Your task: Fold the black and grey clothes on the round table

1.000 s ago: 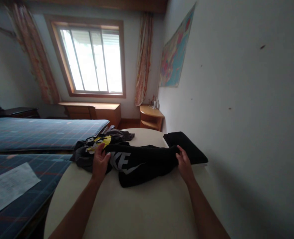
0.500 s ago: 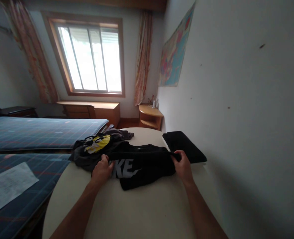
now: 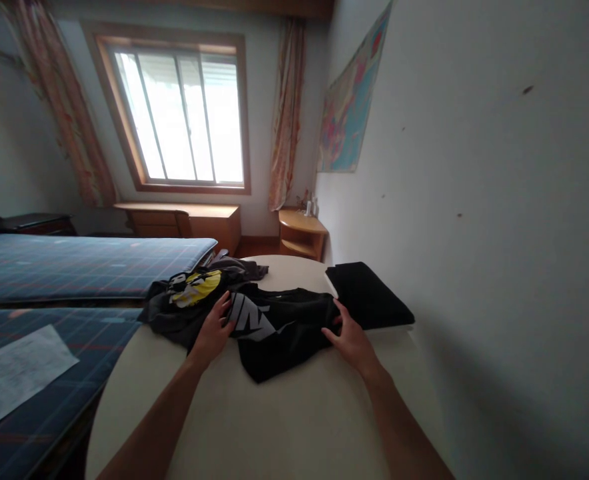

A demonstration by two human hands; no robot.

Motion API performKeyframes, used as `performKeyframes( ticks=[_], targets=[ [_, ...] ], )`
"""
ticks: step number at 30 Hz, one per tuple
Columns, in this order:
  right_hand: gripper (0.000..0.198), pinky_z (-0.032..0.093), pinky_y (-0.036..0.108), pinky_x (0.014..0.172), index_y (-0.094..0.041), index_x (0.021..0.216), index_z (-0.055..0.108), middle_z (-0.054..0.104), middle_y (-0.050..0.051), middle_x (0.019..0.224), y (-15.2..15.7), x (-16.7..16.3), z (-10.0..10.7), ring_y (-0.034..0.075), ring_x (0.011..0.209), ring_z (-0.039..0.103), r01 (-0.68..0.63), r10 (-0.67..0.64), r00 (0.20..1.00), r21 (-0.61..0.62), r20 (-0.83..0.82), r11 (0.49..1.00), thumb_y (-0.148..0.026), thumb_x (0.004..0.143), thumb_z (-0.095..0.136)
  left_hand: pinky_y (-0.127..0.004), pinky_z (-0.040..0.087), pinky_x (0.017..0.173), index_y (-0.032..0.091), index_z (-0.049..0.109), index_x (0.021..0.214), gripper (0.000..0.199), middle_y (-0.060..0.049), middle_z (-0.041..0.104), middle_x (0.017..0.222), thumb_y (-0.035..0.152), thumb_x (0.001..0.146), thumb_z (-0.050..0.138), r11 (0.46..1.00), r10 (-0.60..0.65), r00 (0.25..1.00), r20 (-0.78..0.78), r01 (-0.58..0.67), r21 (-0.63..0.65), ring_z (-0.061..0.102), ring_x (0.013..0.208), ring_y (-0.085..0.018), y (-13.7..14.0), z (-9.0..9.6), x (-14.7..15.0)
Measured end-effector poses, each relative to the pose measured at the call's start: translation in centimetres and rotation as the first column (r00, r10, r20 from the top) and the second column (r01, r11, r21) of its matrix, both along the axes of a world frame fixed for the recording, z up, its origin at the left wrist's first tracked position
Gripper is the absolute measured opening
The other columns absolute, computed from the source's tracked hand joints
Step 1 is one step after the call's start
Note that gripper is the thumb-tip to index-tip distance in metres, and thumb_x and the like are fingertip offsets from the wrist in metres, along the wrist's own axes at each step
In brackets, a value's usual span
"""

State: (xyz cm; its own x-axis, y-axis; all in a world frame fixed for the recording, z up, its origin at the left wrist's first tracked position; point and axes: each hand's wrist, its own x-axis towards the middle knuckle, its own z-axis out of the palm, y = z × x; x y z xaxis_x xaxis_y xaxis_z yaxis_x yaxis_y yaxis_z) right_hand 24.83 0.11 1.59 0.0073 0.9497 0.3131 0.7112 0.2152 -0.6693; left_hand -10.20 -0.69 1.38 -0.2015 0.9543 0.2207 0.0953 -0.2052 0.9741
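A black T-shirt point(image 3: 294, 333) with large grey lettering lies bunched across the round cream table point(image 3: 284, 427), its collar away from me. At its left edge, my left hand point(image 3: 212, 333) rests with fingers and thumb apart, touching the cloth by the lettering. On the opposite edge, my right hand point(image 3: 352, 340) is also open, thumb and fingers spread against the fabric. Left of the T-shirt is a dark grey garment point(image 3: 167, 313) with a yellow print, crumpled and partly under or against it. A folded black garment point(image 3: 372, 297) lies flat beyond my right hand.
Beds with blue plaid mattresses point(image 3: 94, 267) flank the table on the left, and a sheet of paper point(image 3: 22, 373) lies on the nearer one. The white wall point(image 3: 499, 280) stands close on the right. A wooden corner shelf point(image 3: 302, 223) is behind the table.
Both hands have loosened from pinching the T-shirt to spread fingers. My right hand has moved slightly left, and the shirt's sides are drawn inward, with its lettering bent.
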Motion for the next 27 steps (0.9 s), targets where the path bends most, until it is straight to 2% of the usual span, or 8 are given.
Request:
performKeyframes(
  ticks=[3, 7, 10, 12, 16, 21, 24, 27],
  targets=[
    [0.066, 0.050, 0.030, 0.068, -0.023, 0.142, 0.045, 0.065, -0.002, 0.076, -0.4, -0.4, 0.8, 0.019, 0.069, 0.065, 0.026, -0.023, 0.998, -0.065, 0.052, 0.998, -0.028, 0.079, 0.061, -0.034, 0.057, 0.076, 0.014, 0.050, 0.134, 0.073, -0.014, 0.071, 0.110, 0.029, 0.066, 0.071, 0.989, 0.129, 0.980, -0.151, -0.139, -0.056, 0.071, 0.083, -0.022, 0.0, 0.0, -1.0],
    [0.038, 0.051, 0.031, 0.066, -0.020, 0.116, 0.061, 0.065, 0.001, 0.079, -0.1, 0.0, 1.4, 0.018, 0.065, 0.065, 0.098, -0.090, 0.985, 0.044, -0.147, 0.994, -0.029, 0.081, 0.052, -0.035, 0.055, 0.075, 0.015, 0.062, 0.113, 0.049, -0.008, 0.074, 0.084, 0.039, 0.071, 0.070, 0.932, 0.344, 0.887, -0.306, -0.361, 0.002, 0.070, 0.076, -0.024, -0.4, 0.9, -2.2],
    [0.034, 0.056, 0.034, 0.063, -0.017, 0.104, 0.065, 0.068, 0.008, 0.091, 0.5, 1.1, 1.7, 0.021, 0.068, 0.066, 0.178, -0.127, 0.898, 0.084, -0.422, 0.980, -0.039, 0.084, 0.048, -0.035, 0.055, 0.079, 0.014, 0.067, 0.101, 0.039, -0.009, 0.074, 0.086, 0.041, 0.073, 0.069, 0.884, 0.457, 0.868, -0.193, -0.468, -0.011, 0.070, 0.082, -0.025, -0.5, 1.6, -2.9],
    [0.040, 0.058, 0.039, 0.070, -0.015, 0.106, 0.067, 0.070, 0.012, 0.102, 0.9, 1.9, 1.8, 0.025, 0.081, 0.068, 0.254, -0.160, 0.844, 0.118, -0.511, 0.960, -0.041, 0.083, 0.049, -0.035, 0.055, 0.084, 0.013, 0.068, 0.106, 0.039, -0.010, 0.074, 0.097, 0.039, 0.077, 0.066, 0.867, 0.497, 0.866, -0.061, -0.499, -0.021, 0.069, 0.095, -0.026, -0.4, 1.9, -3.0],
    [0.054, 0.047, 0.046, 0.103, -0.015, 0.128, 0.061, 0.063, 0.014, 0.129, 1.5, 2.6, 1.6, 0.029, 0.115, 0.061, 0.263, -0.124, 0.862, 0.224, -0.491, 0.938, -0.038, 0.079, 0.056, -0.035, 0.054, 0.095, 0.018, 0.054, 0.136, 0.054, -0.009, 0.065, 0.128, 0.027, 0.082, 0.057, 0.920, 0.386, 0.920, 0.068, -0.389, 0.042, 0.062, 0.118, -0.025, -0.2, 2.2, -2.3],
    [0.072, 0.027, 0.045, 0.120, -0.018, 0.144, 0.046, 0.042, 0.009, 0.152, 1.9, 2.3, 0.5, 0.024, 0.141, 0.037, 0.086, 0.018, 0.942, 0.294, -0.334, 0.952, -0.022, 0.073, 0.055, -0.031, 0.043, 0.108, 0.023, 0.034, 0.150, 0.083, -0.006, 0.053, 0.144, 0.011, 0.070, 0.056, 0.961, 0.261, 0.956, -0.131, -0.245, 0.128, 0.050, 0.133, -0.021, 0.0, 1.3, -1.4],
    [0.061, 0.030, 0.045, 0.118, -0.018, 0.134, 0.056, 0.048, 0.010, 0.148, 1.7, 2.3, 0.4, 0.023, 0.138, 0.043, 0.075, 0.005, 0.967, 0.304, -0.255, 0.950, -0.019, 0.074, 0.049, -0.032, 0.046, 0.104, 0.021, 0.029, 0.151, 0.085, -0.010, 0.055, 0.141, 0.010, 0.072, 0.056, 0.969, 0.247, 0.933, -0.263, -0.236, 0.075, 0.063, 0.116, -0.019, 0.0, 0.4, -1.8],
    [0.042, 0.039, 0.045, 0.111, -0.018, 0.115, 0.069, 0.056, 0.011, 0.139, 1.5, 2.6, 1.0, 0.025, 0.128, 0.052, 0.145, -0.055, 0.965, 0.343, -0.258, 0.928, -0.023, 0.078, 0.050, -0.034, 0.053, 0.092, 0.020, 0.036, 0.148, 0.073, -0.011, 0.069, 0.118, 0.015, 0.078, 0.057, 0.951, 0.290, 0.878, -0.381, -0.310, 0.009, 0.072, 0.090, -0.020, -0.2, 0.5, -2.2]
  ],
)
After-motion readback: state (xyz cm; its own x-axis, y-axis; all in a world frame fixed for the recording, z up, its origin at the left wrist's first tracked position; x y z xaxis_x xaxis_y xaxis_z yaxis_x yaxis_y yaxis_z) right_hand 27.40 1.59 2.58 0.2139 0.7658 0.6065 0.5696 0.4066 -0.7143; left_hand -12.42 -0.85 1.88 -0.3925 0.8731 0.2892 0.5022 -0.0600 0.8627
